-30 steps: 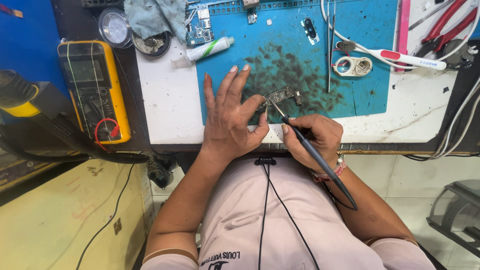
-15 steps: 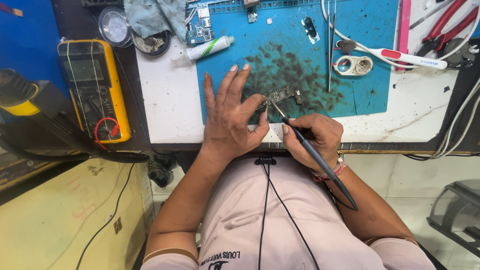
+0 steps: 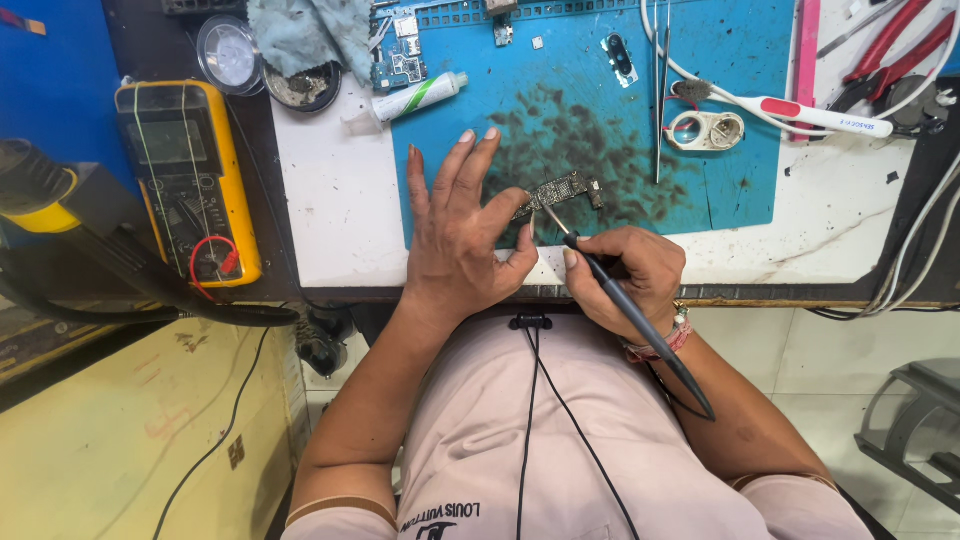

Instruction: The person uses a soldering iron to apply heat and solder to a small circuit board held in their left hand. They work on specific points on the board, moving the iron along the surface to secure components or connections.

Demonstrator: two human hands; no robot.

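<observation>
Left hand (image 3: 462, 240) spread flat on the blue work mat (image 3: 740, 130), fingers splayed and gripping nothing, thumb and forefinger tips touching the near end of a small circuit board (image 3: 562, 189) just right of the fingertips. Right hand (image 3: 625, 280) clenched pen-style around a dark soldering iron (image 3: 625, 305), metal tip angled up and left to the board's lower edge, black cord trailing back past the wrist. Scorched dark specks across the mat beyond both hands. Far left of the left hand, a yellow multimeter (image 3: 190, 180). Ahead of it, a white tube (image 3: 420, 97) and a crumpled grey cloth (image 3: 310, 35). Ahead and right of the right hand, tweezers (image 3: 660, 90), a white toothbrush (image 3: 800, 110), red-handled pliers (image 3: 890, 45).
</observation>
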